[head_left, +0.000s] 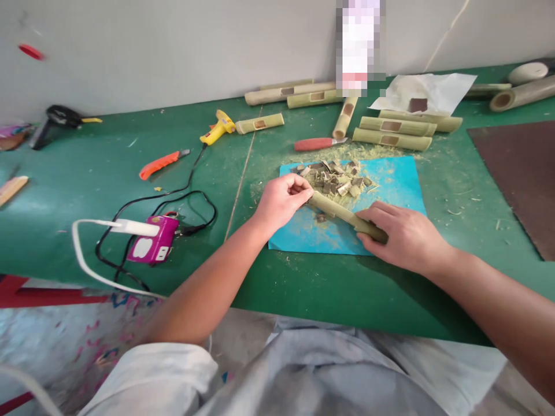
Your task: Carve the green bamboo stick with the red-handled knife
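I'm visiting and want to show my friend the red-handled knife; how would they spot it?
On the green table, find the bright blue sheet scattered with chips. Just beyond its far edge lies the knife, its short metal blade pointing right. The other cutter, far to its left, is orange.
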`<state>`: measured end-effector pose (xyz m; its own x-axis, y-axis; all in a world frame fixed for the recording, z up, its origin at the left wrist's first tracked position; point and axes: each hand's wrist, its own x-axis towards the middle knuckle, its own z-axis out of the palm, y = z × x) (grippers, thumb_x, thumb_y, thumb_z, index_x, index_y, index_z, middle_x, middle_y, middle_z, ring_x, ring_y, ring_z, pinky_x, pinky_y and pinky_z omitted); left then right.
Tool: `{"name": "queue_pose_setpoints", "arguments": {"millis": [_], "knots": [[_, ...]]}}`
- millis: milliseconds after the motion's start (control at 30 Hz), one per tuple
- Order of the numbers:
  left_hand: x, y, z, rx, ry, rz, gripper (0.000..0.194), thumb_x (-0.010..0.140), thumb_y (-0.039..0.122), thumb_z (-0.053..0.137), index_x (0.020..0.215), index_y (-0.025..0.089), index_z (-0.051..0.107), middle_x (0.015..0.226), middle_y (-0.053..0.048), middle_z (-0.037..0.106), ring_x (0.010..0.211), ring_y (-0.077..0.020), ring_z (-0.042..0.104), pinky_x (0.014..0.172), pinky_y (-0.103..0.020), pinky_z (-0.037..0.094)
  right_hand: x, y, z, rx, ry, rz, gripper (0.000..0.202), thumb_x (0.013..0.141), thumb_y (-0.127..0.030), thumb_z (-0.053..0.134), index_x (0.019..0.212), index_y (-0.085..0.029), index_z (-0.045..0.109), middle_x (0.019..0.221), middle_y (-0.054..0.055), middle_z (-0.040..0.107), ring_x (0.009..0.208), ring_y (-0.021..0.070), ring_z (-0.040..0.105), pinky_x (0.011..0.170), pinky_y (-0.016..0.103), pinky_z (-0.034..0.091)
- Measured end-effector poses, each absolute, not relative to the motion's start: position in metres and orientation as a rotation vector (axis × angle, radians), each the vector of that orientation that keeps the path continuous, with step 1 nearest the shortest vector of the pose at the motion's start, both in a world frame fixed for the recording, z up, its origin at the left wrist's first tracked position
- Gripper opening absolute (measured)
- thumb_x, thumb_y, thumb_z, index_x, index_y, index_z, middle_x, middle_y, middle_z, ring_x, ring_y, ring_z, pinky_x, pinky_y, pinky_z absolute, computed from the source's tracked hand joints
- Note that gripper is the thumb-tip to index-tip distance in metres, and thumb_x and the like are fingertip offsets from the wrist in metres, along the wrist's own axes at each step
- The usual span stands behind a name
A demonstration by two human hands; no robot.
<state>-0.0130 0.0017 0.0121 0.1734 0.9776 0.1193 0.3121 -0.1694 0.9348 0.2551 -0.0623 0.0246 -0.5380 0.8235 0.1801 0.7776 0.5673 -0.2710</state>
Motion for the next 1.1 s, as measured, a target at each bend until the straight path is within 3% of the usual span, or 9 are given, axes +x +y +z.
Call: {"name": "queue_pose_setpoints", "arguments": {"millis": [133,300,400,533,1100], "knots": [[-0.014,0.000,0.014,1.690,1.237,1.000,0.006,0.083,0.016,0.066,0.078,0.017,0.064,0.065,0.001,0.063,0.057,-0.0079,0.054,0.055,-0.021,0.045,0.254,-0.062,0.023,-1.345,-2.473,0.233,0.026,0.088,-0.028,0.059,0.109,-0.019,0.070,0.099,0.007,0.072,0.083,0.0211,0.066,0.067,0.032,0.047],[-0.014,-0.005,0.016,1.769,1.262,1.003,0.004,0.083,0.020,0.070,0.080,0.017,0.069,0.071,-0.001,0.068,0.063,-0.0095,0.057,0.061,-0.023,0.046,0.244,-0.066,0.022,-1.447,-2.424,-0.001,0.018,0.087,-0.024,0.059,0.098,-0.016,0.070,0.094,0.012,0.070,0.089,0.0272,0.061,0.072,0.038,0.046],[-0.014,-0.005,0.014,1.797,1.268,1.018,0.004,0.082,0.020,0.070,0.082,0.017,0.072,0.074,-0.001,0.070,0.065,-0.0101,0.058,0.063,-0.024,0.047,0.238,-0.066,0.019,-1.465,-2.416,-0.086,0.020,0.093,-0.032,0.060,0.093,-0.015,0.069,0.091,0.013,0.067,0.086,0.0277,0.058,0.073,0.040,0.045],[-0.011,-0.002,0.011,1.809,1.265,1.042,0.003,0.082,0.020,0.069,0.082,0.017,0.070,0.072,-0.001,0.068,0.064,-0.0104,0.058,0.061,-0.023,0.048,0.236,-0.063,0.015,-1.376,-2.462,-0.018,0.024,0.098,-0.034,0.055,0.088,-0.016,0.067,0.089,0.013,0.065,0.084,0.0265,0.055,0.074,0.039,0.046],[-0.007,0.002,0.015,1.871,1.312,1.045,0.003,0.081,0.016,0.067,0.079,0.017,0.068,0.071,-0.001,0.068,0.064,-0.0103,0.058,0.063,-0.023,0.050,0.236,-0.060,0.011,-1.312,-2.445,0.056,0.020,0.097,-0.032,0.055,0.085,-0.018,0.063,0.087,0.012,0.062,0.085,0.0264,0.053,0.076,0.039,0.046]]}}
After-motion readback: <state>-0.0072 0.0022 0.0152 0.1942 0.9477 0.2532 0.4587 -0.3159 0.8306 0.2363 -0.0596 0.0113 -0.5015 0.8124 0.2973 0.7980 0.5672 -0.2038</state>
